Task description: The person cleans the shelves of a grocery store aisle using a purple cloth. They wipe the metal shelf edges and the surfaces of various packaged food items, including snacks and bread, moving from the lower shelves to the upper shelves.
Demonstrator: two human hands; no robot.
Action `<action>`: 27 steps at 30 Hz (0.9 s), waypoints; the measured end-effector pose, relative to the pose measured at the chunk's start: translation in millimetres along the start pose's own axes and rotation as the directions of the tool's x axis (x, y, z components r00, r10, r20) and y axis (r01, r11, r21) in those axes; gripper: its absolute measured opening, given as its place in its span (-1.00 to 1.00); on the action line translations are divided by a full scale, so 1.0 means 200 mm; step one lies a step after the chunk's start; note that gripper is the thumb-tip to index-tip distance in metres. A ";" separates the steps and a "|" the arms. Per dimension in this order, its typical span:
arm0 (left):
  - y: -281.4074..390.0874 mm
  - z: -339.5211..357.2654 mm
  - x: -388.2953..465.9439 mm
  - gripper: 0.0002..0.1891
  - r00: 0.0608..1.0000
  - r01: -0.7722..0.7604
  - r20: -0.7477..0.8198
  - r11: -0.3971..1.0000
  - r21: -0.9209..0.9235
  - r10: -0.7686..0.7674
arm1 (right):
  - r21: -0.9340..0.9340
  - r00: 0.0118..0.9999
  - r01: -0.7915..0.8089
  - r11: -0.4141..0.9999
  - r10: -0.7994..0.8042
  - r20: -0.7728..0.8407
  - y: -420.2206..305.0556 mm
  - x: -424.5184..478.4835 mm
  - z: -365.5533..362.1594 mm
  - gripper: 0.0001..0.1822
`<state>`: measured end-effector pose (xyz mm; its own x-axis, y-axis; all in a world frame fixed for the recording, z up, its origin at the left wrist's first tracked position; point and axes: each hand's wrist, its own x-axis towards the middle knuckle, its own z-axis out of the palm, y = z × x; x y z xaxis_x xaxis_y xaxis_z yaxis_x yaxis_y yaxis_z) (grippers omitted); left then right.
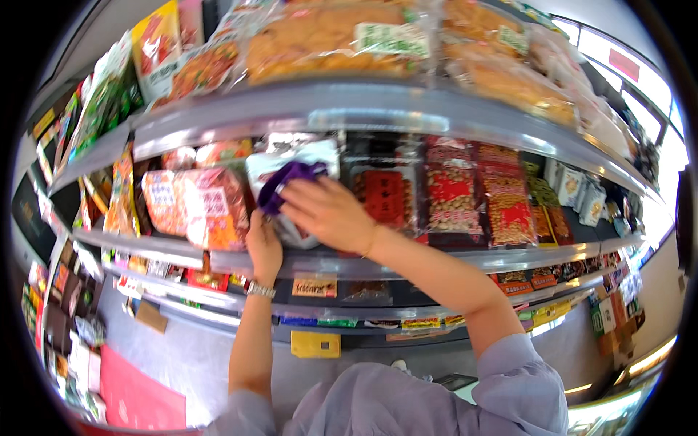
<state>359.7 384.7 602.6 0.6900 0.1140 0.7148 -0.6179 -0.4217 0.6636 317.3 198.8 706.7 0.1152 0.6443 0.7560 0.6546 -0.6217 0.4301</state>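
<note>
A silvery-white pouch stands on the middle shelf in front of me. My right hand presses a purple cloth against its front, fingers spread over the fabric. At the pouch's lower left edge, my left hand steadies it; some of those fingertips are hidden. Left of it are pink-and-orange food packs bearing printed labels. On the right side sits a clear pack with a red label. Cloth and hand cover much of the pouch's front.
Large bags of orange-brown snacks fill the upper shelf, whose grey edge overhangs my hands. Peanut packs stand farther right. Lower shelves carry small packets and a yellow box. A red mat lies on the floor at left.
</note>
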 end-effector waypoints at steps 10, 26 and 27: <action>0.12 -0.01 -0.06 -0.60 0.984 -0.161 -0.078 0.987 0.012 0.162 | 0.220 0.988 -0.086 0.972 0.053 0.148 -0.07 -0.24 -0.43 -0.67; 1.57 0.36 0.58 -0.79 0.546 -0.816 0.011 0.529 0.235 0.837 | 0.220 0.877 -0.481 0.849 0.472 0.093 0.85 0.24 -1.36 -0.61; 1.55 0.40 0.56 -0.80 0.571 -0.799 0.030 0.546 0.251 0.821 | 0.082 0.911 -0.389 0.918 0.370 0.180 0.84 0.24 -1.27 -0.68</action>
<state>276.6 195.0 870.3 -0.1021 -0.3079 0.9459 -0.7941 -0.5475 -0.2639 243.1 12.9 940.9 0.4816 0.4369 0.7597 0.6170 -0.7847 0.0602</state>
